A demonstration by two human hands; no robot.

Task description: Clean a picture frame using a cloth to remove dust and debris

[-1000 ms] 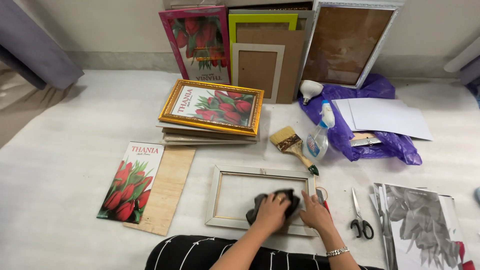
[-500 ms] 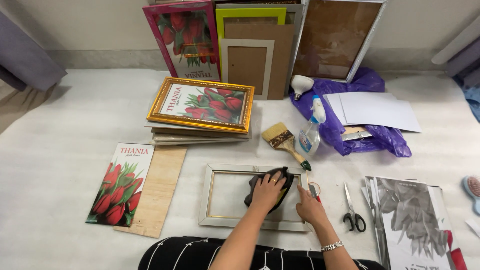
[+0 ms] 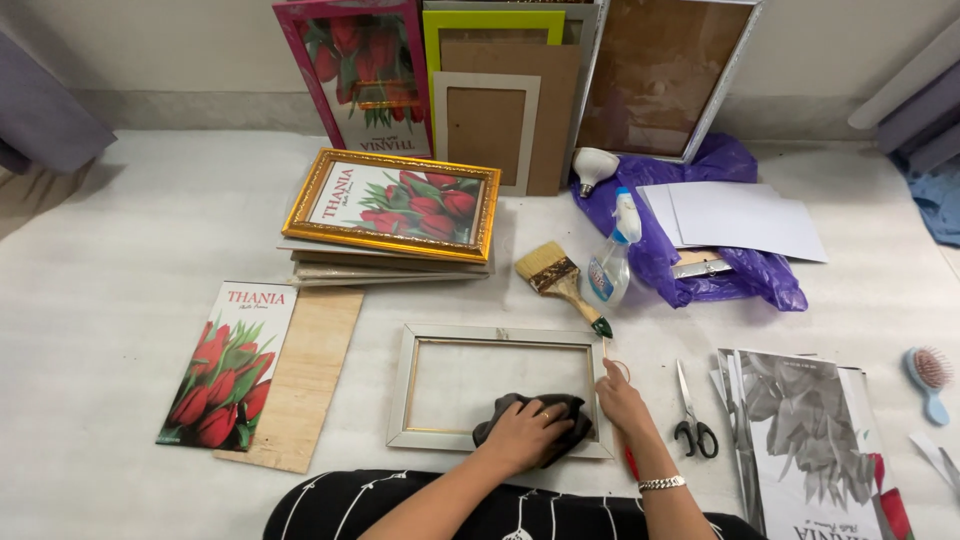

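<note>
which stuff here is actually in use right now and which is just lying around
In use: left hand pressing a dark cloth on the pale empty frame; right hand steadying its right edge.

Lying about: paintbrush, spray bottle, scissors, gold-framed tulip picture, hairbrush.

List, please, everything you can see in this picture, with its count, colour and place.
open frame: 1, silver-grey, flat at front centre
cloth: 1, dark, on the frame's lower rail
gold frame: 1, with red tulip print, atop a stack of frames
tulip print: 1, red, on a wooden board at left
paintbrush: 1, wooden handle, beside the spray bottle
scissors: 1, black handles, right of the frame
purple bag: 1, under white sheets
leaning frames: several, pink, green, brown, against the wall
hairbrush: 1, blue, far right
left hand: on the cloth
right hand: on the frame's right edge
</note>
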